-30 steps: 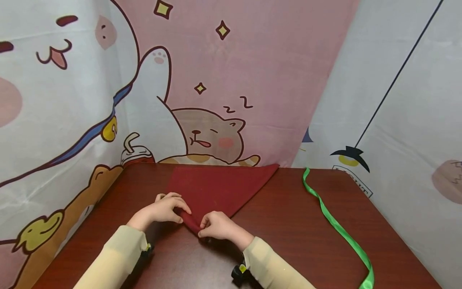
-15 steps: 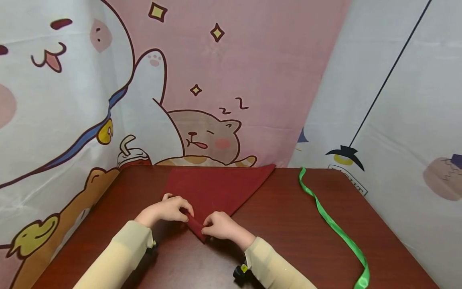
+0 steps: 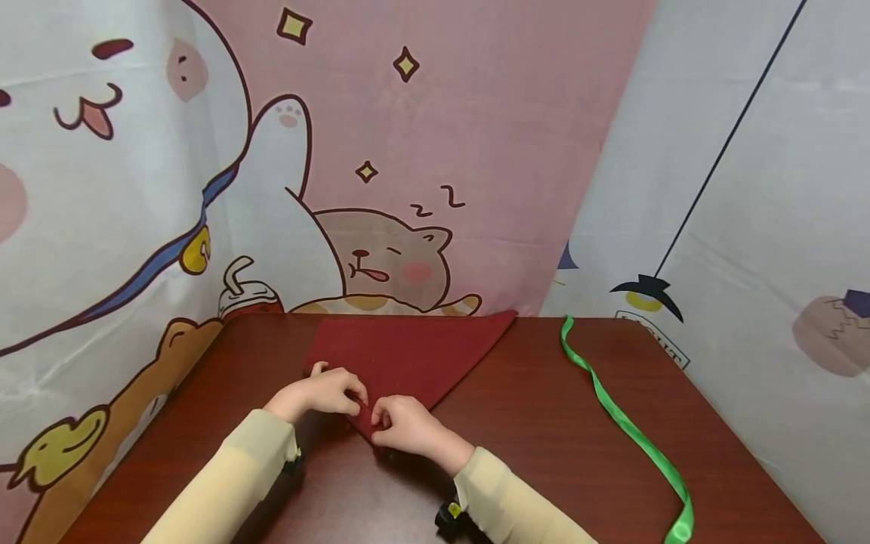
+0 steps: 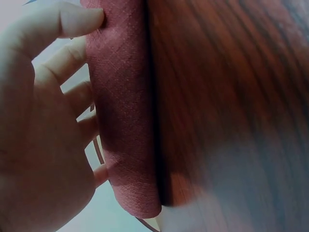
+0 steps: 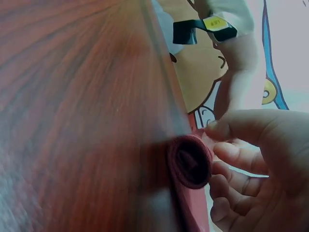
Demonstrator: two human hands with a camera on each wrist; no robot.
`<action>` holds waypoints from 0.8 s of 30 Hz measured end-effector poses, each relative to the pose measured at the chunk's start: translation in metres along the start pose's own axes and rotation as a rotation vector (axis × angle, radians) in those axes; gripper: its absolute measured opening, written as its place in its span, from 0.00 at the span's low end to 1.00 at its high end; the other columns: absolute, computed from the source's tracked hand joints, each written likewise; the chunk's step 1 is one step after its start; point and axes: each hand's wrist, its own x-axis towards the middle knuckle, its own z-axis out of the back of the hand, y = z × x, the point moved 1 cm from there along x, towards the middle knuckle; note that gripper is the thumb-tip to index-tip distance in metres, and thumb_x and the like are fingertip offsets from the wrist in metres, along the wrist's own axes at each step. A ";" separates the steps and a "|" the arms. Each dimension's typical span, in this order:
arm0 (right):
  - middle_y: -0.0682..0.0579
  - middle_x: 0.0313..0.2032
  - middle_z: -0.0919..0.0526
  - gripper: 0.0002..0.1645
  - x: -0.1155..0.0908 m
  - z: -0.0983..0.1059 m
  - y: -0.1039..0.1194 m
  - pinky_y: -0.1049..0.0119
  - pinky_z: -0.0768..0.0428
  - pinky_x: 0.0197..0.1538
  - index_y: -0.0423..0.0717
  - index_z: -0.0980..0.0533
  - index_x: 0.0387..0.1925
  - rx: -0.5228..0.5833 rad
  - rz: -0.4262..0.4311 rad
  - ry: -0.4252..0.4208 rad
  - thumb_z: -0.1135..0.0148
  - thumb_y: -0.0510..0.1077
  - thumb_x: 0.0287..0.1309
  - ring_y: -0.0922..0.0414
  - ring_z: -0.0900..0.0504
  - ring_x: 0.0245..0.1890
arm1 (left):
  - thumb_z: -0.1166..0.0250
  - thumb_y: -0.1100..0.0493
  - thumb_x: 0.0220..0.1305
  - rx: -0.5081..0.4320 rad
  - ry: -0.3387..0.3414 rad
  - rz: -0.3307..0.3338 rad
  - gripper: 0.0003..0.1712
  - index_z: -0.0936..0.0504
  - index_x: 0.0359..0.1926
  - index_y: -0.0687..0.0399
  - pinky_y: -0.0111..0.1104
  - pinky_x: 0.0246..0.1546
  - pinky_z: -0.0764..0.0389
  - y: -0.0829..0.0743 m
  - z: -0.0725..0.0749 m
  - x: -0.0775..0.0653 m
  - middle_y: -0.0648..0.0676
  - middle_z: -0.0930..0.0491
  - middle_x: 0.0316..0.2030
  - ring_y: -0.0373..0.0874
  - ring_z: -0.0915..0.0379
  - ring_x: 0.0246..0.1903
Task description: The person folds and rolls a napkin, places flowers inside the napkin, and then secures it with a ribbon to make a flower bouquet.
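A dark red cloth (image 3: 408, 351) lies on the table, wide at the back and narrowing toward me, its near left edge rolled up. The left wrist view shows that rolled edge (image 4: 123, 111) as a thick tube along the wood. My left hand (image 3: 322, 391) holds the roll, thumb on top and the other fingers behind it. Close to the near corner, my right hand (image 3: 413, 427) pinches the roll with its thumb and fingers. The right wrist view looks into the hollow end of the cloth roll (image 5: 205, 162) beside the right fingertips.
A long green ribbon (image 3: 628, 423) runs from the table's back edge to the front on the right. The brown wooden table (image 3: 530, 423) stands against a printed cartoon curtain (image 3: 516, 151). Each wrist wears a small black camera.
The left hand has shifted slightly right along the rolled edge, closer to the right hand. The right hand dipped along the roll's corner and came back. The head view has turned slightly.
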 end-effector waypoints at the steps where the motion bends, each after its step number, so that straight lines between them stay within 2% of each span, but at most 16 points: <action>1: 0.62 0.19 0.30 0.12 0.001 -0.001 0.001 0.75 0.32 0.28 0.49 0.24 0.28 0.001 -0.003 0.010 0.27 0.43 0.45 0.67 0.32 0.21 | 0.36 0.58 0.49 -0.002 0.000 0.001 0.09 0.16 0.27 0.34 0.67 0.54 0.57 0.000 0.000 0.000 0.32 0.24 0.28 0.37 0.29 0.38; 6: 0.62 0.18 0.32 0.19 0.002 -0.005 0.002 0.74 0.34 0.26 0.50 0.26 0.26 -0.023 -0.040 0.050 0.22 0.51 0.40 0.67 0.34 0.20 | 0.35 0.58 0.48 -0.020 0.000 0.001 0.08 0.16 0.29 0.36 0.67 0.54 0.58 0.002 -0.002 0.001 0.33 0.23 0.28 0.39 0.29 0.39; 14: 0.61 0.20 0.31 0.22 0.002 -0.008 0.000 0.72 0.34 0.27 0.51 0.27 0.26 -0.057 -0.069 0.068 0.20 0.52 0.37 0.65 0.35 0.21 | 0.31 0.58 0.50 -0.012 -0.032 -0.010 0.11 0.16 0.36 0.39 0.66 0.55 0.59 -0.003 -0.001 -0.002 0.37 0.21 0.36 0.45 0.29 0.46; 21: 0.61 0.19 0.31 0.24 0.004 -0.011 -0.004 0.72 0.33 0.28 0.51 0.29 0.25 -0.082 -0.080 0.045 0.20 0.52 0.36 0.64 0.34 0.21 | 0.28 0.61 0.48 0.025 -0.048 -0.085 0.26 0.21 0.49 0.34 0.67 0.56 0.60 -0.011 -0.004 -0.010 0.42 0.22 0.42 0.45 0.29 0.49; 24: 0.62 0.19 0.31 0.24 0.004 -0.013 -0.003 0.72 0.33 0.28 0.52 0.30 0.24 -0.106 -0.088 0.037 0.19 0.52 0.35 0.65 0.34 0.21 | 0.27 0.61 0.46 0.063 -0.056 -0.094 0.28 0.22 0.48 0.32 0.68 0.56 0.60 -0.012 -0.006 -0.013 0.40 0.23 0.44 0.42 0.29 0.51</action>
